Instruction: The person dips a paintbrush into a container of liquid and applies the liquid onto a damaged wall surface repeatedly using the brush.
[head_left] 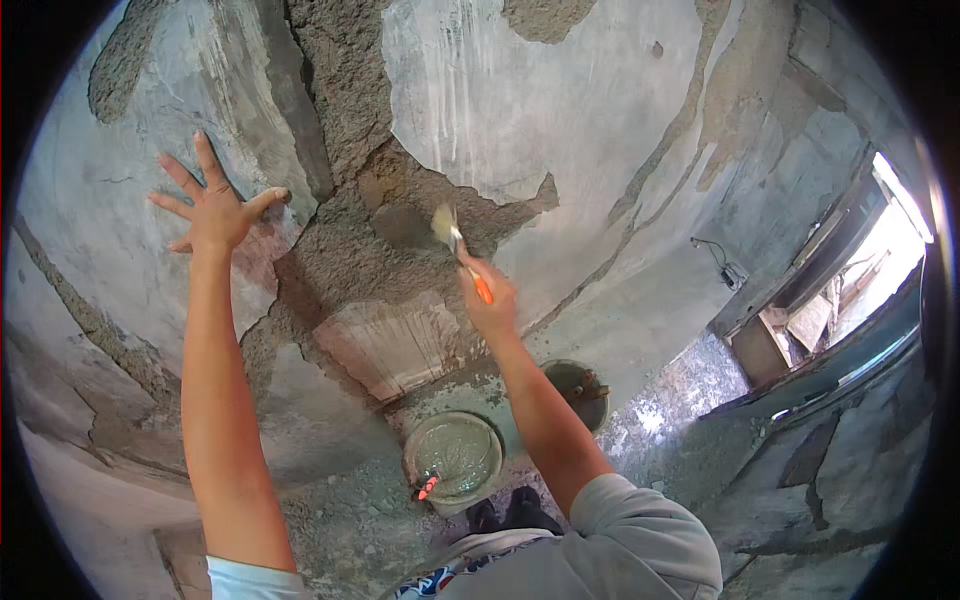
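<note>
My left hand (215, 208) is spread open against the cracked, whitish wall (120, 220) at upper left, fingers apart. Slightly right of centre, my right hand (488, 298) grips a paintbrush (448, 228) with pale bristles and an orange handle. The bristles are at a rough, exposed grey-brown patch (395, 200), where the smooth surface layer is broken away; whether they touch it is hard to tell.
Below, a round tub (455, 450) of grey wet mix holds an orange-handled tool (430, 485). Beside it stands a darker bucket (570, 385). My shoes show on the dusty floor (355, 540). A bright doorway (840, 290) with debris is at right, near a wire fixture (732, 276).
</note>
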